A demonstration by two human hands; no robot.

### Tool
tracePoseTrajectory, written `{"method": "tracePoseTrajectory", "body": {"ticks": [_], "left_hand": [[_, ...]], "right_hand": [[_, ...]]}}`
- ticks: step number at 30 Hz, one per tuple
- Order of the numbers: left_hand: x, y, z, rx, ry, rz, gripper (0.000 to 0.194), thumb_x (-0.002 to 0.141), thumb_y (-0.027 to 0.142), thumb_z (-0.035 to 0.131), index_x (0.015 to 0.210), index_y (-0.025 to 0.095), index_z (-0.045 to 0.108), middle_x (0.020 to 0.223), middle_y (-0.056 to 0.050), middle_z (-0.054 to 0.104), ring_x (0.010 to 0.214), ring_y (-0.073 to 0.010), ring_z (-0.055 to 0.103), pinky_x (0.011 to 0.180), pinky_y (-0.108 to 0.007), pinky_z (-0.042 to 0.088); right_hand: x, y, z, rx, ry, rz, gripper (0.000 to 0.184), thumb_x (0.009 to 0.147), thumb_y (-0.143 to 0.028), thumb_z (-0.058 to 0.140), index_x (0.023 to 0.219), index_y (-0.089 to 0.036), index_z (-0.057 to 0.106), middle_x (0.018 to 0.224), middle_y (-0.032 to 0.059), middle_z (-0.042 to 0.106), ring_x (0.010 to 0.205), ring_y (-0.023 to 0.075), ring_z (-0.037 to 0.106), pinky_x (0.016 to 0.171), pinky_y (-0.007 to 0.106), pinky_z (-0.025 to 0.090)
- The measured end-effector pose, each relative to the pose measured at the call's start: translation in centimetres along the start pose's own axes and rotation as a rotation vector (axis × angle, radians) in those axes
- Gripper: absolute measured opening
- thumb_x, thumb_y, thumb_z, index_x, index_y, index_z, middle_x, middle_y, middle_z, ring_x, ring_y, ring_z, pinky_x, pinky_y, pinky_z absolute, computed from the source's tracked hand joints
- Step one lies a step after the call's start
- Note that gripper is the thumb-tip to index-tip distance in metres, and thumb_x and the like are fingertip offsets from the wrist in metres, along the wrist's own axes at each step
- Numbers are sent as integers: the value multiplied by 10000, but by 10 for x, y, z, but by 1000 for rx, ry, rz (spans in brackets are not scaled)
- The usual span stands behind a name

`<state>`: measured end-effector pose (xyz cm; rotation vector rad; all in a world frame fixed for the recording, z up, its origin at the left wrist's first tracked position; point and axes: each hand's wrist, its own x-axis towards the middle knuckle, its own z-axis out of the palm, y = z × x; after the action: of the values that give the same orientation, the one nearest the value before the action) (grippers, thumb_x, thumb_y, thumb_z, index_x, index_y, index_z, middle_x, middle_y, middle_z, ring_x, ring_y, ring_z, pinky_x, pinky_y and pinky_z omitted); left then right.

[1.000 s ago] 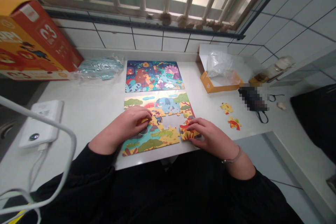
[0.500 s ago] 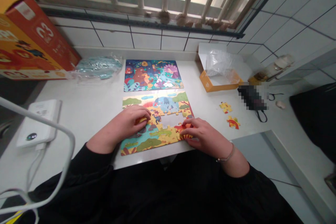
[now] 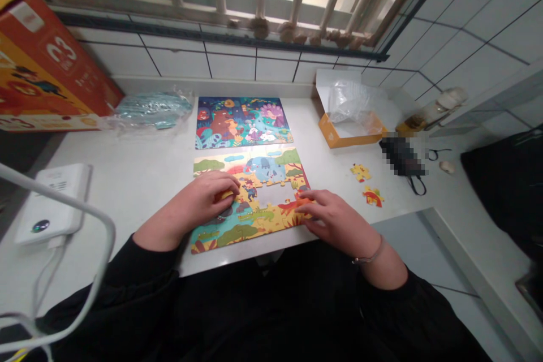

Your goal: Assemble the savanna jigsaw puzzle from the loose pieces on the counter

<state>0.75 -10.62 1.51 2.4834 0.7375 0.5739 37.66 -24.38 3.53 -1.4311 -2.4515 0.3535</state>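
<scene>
The left grip (image 3: 195,206) is curled closed on a yellow jigsaw piece (image 3: 222,195) at 9 o'clock from the gap (image 3: 270,195) in the animal puzzle (image 3: 237,235). The right grip (image 3: 335,222), nearer, pinches an orange piece (image 3: 302,200) at 3 o'clock; the gap's long axis runs 9-to-3.

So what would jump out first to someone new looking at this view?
The bright safari jigsaw puzzle at the table's front edge draws the eye first, with the left hand and right hand on it beside a gap in its middle. Behind it lies a colourful jungle puzzle, and a large orange-red box stands at far left.
</scene>
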Motion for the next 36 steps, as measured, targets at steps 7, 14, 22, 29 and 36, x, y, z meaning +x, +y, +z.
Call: {"method": "tracePoseTrajectory", "body": {"ticks": [7,14,22,29,36], "left_hand": [[0,0,1,9,-9,-2,143,1042,233,616,993,233,751,1123,-61,822,1036,-240,759,942,-406,570],[0,1,0,13,-19,-5,153,1052,249,606,993,233,746,1123,-66,822,1029,-240,754,931,-410,570],[-1,-1,0,-7,-15,-33,162,1041,270,604,996,233,755,1135,-72,823,1062,-250,758,960,-416,581],[0,0,0,-9,-22,-40,157,1028,269,617,998,234,766,1133,-78,825,1057,-252,759,971,-424,591],[0,-1,0,-13,-10,-25,146,1028,242,622,987,241,762,1124,-66,826,1047,-246,765,956,-405,582]], "right_hand": [[-78,108,-34,-217,182,499,378,957,-326,645,1292,-177,737,1309,195,770,1266,388,735,1164,594,590],[-115,147,-43,-34,45,595,456,887,-450,688,1271,-214,756,1325,164,797,1198,368,779,1115,562,622],[-96,134,-37,-60,59,546,413,842,-421,713,1196,-211,747,1206,157,803,1129,368,773,1075,560,621],[-67,105,-34,-73,94,420,304,872,-343,698,1157,-236,708,1177,123,778,1140,337,753,1076,517,604],[0,44,-23,1,112,102,272,912,-175,723,1160,-253,645,1195,115,732,1143,323,697,1004,491,605]]}}
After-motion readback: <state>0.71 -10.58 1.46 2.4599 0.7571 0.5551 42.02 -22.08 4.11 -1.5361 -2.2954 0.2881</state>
